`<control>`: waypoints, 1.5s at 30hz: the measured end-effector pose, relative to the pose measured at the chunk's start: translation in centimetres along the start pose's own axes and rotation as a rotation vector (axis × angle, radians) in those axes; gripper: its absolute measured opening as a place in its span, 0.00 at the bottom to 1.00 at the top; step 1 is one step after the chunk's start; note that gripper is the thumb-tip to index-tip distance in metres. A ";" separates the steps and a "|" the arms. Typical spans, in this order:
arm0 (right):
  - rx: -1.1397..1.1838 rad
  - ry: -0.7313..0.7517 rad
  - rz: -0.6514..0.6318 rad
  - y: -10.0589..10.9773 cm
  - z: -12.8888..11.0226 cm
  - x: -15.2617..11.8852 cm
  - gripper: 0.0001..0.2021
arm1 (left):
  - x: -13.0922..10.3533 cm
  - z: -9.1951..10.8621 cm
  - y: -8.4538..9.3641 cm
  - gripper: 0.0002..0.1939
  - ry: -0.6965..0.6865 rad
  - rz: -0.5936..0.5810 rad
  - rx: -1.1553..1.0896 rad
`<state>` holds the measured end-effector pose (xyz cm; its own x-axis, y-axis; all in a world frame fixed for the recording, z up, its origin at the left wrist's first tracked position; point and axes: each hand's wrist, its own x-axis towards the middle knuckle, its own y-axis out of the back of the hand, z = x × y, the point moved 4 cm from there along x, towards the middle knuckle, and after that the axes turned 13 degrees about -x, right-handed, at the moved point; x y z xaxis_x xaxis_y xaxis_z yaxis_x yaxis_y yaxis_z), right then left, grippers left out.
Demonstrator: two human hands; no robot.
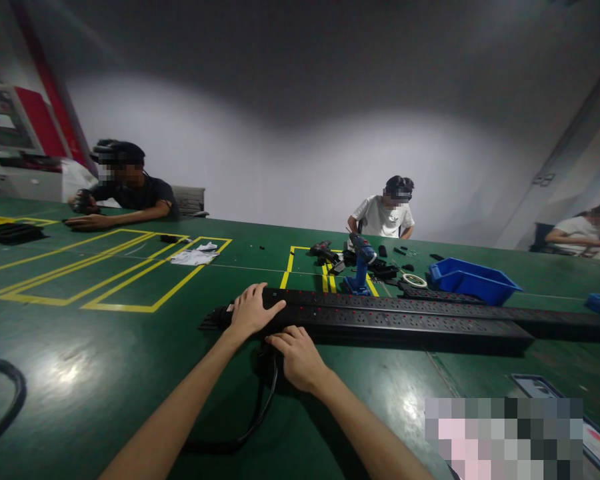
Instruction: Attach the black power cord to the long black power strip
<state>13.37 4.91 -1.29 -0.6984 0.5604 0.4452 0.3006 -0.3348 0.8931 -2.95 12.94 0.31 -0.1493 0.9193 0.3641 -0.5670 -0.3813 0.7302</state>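
Two long black socket strips (380,319) lie side by side on the green table, running from the middle to the right. My left hand (253,312) rests on their left end, thumb and fingers apart over the top. Just right of it, my right hand (299,359) is bent at the front side of the nearer strip, fingertips together beside the black cable (271,393). Whether those fingertips pinch the cable or a small part is hidden. The cable curves down and left across the table.
Behind the strips are a blue-and-black power drill (363,250), loose black parts, a tape roll (413,281) and a blue bin (473,279). White gloves or cloths (195,255) lie within yellow tape lines. Three people sit around the far side. Another cable (15,393) lies left.
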 end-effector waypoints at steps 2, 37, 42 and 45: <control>-0.032 -0.050 0.059 0.1 0.4 -0.1 0.20 | -0.2 -0.1 -0.6 0.45 0.042 -0.006 0.068; -0.293 -0.426 0.163 -0.3 4.2 0.2 0.24 | 0.9 -4.3 1.6 0.59 0.098 -0.057 0.195; -0.290 -0.420 0.156 -0.4 3.9 0.6 0.24 | 1.1 -5.0 1.9 0.50 0.091 -0.078 0.197; -0.284 -0.416 0.157 -0.4 3.8 0.7 0.24 | 1.2 -5.0 2.1 0.46 0.073 -0.084 0.195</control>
<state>15.23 8.35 -1.07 -0.3248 0.7209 0.6122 0.1528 -0.5988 0.7862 -8.36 13.70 -0.63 -0.1704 0.9506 0.2593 -0.4134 -0.3078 0.8569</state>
